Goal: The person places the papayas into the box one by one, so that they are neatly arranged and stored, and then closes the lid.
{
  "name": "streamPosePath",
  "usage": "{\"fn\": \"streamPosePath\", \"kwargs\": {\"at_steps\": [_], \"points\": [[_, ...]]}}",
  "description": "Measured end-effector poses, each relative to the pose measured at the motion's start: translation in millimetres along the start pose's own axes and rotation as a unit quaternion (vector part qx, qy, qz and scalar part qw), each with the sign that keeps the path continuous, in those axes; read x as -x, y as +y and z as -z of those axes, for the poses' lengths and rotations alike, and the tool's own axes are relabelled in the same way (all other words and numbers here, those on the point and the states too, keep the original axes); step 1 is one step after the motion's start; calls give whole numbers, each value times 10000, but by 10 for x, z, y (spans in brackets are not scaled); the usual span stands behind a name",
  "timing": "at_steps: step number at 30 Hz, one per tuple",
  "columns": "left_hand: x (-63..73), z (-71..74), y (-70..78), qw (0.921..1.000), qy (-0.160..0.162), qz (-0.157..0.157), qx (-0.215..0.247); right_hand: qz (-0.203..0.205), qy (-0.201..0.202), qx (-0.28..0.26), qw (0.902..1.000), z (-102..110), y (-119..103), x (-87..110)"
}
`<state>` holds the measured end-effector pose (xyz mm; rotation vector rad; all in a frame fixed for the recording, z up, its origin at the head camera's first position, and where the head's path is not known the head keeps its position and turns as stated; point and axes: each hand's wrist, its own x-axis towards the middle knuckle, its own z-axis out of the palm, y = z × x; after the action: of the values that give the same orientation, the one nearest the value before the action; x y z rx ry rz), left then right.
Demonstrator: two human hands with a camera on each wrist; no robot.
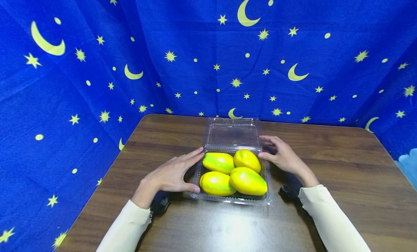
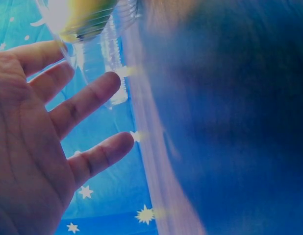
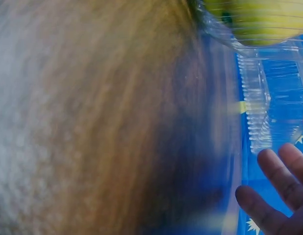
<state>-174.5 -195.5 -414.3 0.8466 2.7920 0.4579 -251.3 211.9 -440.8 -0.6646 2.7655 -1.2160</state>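
Several yellow-green mangoes (image 1: pixel 248 181) lie in a clear plastic clamshell container (image 1: pixel 232 200). Its transparent lid (image 1: pixel 232 134) is folded back, away from the person. At the container's left side is the left hand (image 1: pixel 174 174), fingers spread and straight, thumb near the front left corner. The left wrist view shows that palm (image 2: pixel 29 132) with fingers extended beside the plastic wall. By the hinge on the right, the right hand (image 1: pixel 283 154) has its fingers loosely extended. Whether either hand's fingertips touch the plastic, I cannot tell for certain.
The container stands on a brown wood-grain table (image 1: pixel 342 179) near its back edge. Behind and to the left hangs a blue curtain (image 1: pixel 195 38) with yellow moons and stars. Dark devices are strapped under both wrists, and light glares off the table's front.
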Motion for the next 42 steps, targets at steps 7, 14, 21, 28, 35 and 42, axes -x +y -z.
{"fn": "streamPosePath", "kwargs": {"at_steps": [7,14,21,28,35,42], "points": [[9,1,1,10000,-11,4,-14,282,342,-6,9990,-9,0,-1],[2,9,20,9999,-61,84,22,723,849,39,9938,-8,-35,-15],[-4,11,27,9999,-85,126,29,934,1074,197,9896,4,-42,-30],[-11,11,26,9999,-51,121,39,1188,1225,290,9849,31,-66,-33],[-11,11,29,9998,-73,176,45,1227,1346,460,9822,46,-117,-27],[-19,12,32,9995,-127,272,47,1275,1426,488,9803,61,-157,-13]]}}
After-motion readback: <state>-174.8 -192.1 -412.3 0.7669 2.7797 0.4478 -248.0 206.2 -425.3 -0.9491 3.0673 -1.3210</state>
